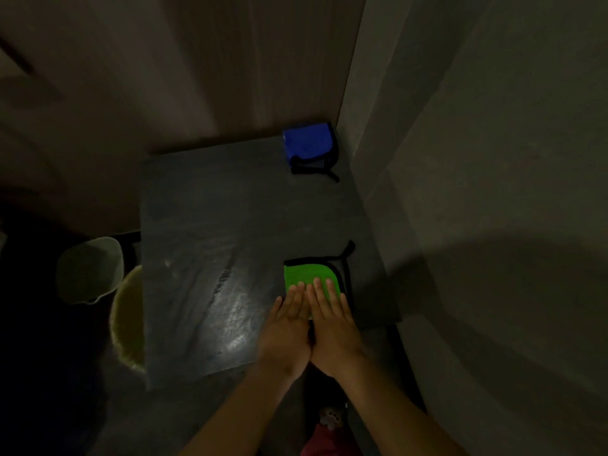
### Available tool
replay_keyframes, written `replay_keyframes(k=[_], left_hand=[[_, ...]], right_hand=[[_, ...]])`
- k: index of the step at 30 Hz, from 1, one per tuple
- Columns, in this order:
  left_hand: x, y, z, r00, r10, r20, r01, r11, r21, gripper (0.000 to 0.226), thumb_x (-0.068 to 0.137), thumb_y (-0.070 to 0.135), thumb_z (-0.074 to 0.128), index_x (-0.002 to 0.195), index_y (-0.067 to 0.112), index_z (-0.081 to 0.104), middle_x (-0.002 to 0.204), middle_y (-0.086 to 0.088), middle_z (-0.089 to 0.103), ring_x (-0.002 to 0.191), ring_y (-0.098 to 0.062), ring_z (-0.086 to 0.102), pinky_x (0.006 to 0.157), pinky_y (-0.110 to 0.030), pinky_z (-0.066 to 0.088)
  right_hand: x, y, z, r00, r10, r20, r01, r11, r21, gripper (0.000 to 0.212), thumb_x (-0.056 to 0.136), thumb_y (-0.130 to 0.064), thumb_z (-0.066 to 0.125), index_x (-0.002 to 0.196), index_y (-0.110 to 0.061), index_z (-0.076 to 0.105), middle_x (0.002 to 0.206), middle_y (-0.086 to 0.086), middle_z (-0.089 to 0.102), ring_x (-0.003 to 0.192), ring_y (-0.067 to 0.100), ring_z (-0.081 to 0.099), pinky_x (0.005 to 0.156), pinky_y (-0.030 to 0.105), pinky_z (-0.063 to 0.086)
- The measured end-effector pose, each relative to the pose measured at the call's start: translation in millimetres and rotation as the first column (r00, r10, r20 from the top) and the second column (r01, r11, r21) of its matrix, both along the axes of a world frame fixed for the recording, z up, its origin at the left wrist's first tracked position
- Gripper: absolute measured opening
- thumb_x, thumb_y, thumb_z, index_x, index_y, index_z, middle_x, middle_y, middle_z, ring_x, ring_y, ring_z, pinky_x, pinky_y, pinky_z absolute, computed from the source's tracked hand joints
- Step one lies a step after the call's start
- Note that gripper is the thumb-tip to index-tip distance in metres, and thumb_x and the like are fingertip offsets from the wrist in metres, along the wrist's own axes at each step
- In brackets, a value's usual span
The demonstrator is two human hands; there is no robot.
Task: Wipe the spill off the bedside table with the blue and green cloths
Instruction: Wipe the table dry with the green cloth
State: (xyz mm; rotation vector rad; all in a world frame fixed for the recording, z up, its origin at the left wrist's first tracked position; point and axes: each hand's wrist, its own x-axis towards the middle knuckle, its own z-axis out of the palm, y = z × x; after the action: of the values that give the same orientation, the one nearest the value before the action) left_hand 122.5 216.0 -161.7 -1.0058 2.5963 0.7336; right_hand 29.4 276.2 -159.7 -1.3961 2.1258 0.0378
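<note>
A dark bedside table (204, 209) fills the middle of the view. A folded green cloth (304, 273) with black edging lies near its front right corner. My left hand (289, 327) and my right hand (332, 320) lie flat side by side on the near part of that cloth, fingers stretched out and pressing down. A folded blue cloth (307, 143) with black trim sits at the far right corner, untouched. A wet shiny streak (230, 311) glistens on the table left of my hands.
A wall (477, 192) runs along the table's right side and a wooden panel (230, 77) stands behind it. Left of the table, low down, are a pale bin (87, 271) and a yellowish basket (126, 320).
</note>
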Motion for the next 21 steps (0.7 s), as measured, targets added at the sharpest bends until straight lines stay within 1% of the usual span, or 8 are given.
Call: replay_keyframes(k=[5,9,13,18,21], left_hand=[[-11,12,-1,1.000,-0.003,0.024,0.003,1.000,-0.004,0.062,0.099,0.026,0.024,0.147,0.015,-0.013,0.159,-0.002,-0.015,0.145,-0.013,-0.017,0.119,-0.030,-0.010],[-35,28,-1,0.999,-0.043,0.007,0.043,0.999,-0.009,0.067,0.097,0.028,0.030,0.149,0.014,-0.010,0.159,-0.003,-0.012,0.146,-0.015,-0.015,0.121,-0.032,-0.008],[-64,44,-3,0.995,-0.100,0.012,0.100,0.995,-0.011,0.065,0.098,0.029,0.028,0.149,0.014,-0.010,0.160,-0.004,-0.012,0.146,-0.017,-0.015,0.121,-0.033,-0.008],[-69,53,-3,0.993,-0.114,-0.005,0.114,0.993,-0.010,0.064,0.098,0.026,0.028,0.149,0.013,-0.009,0.160,-0.004,-0.011,0.147,-0.017,-0.014,0.120,-0.033,-0.010],[-57,61,-2,0.992,-0.121,-0.034,0.121,0.993,-0.007,0.064,0.098,0.024,0.028,0.149,0.012,-0.008,0.160,-0.004,-0.011,0.147,-0.016,-0.013,0.117,-0.031,-0.014]], right_hand=[[-10,11,-3,1.000,0.009,-0.021,-0.010,1.000,-0.021,0.072,0.097,-0.032,0.032,0.145,-0.020,-0.021,0.144,-0.005,-0.036,0.137,0.019,-0.033,0.114,0.034,-0.019],[-34,32,-9,0.999,0.001,-0.053,-0.002,1.000,-0.029,0.077,0.093,-0.029,0.037,0.145,-0.020,-0.019,0.145,-0.004,-0.034,0.136,0.019,-0.033,0.111,0.032,-0.020],[-61,53,-14,0.998,-0.035,-0.061,0.033,0.999,-0.030,0.079,0.094,-0.034,0.039,0.145,-0.022,-0.019,0.147,-0.005,-0.032,0.136,0.019,-0.034,0.110,0.028,-0.021],[-66,66,-20,0.997,-0.040,-0.067,0.039,0.999,-0.016,0.083,0.093,-0.039,0.040,0.138,-0.025,-0.028,0.145,-0.005,-0.035,0.133,0.018,-0.039,0.108,0.028,-0.024],[-57,75,-20,0.997,-0.040,-0.061,0.041,0.999,0.004,0.086,0.090,-0.042,0.041,0.139,-0.024,-0.027,0.147,-0.002,-0.034,0.136,0.021,-0.036,0.111,0.032,-0.020]])
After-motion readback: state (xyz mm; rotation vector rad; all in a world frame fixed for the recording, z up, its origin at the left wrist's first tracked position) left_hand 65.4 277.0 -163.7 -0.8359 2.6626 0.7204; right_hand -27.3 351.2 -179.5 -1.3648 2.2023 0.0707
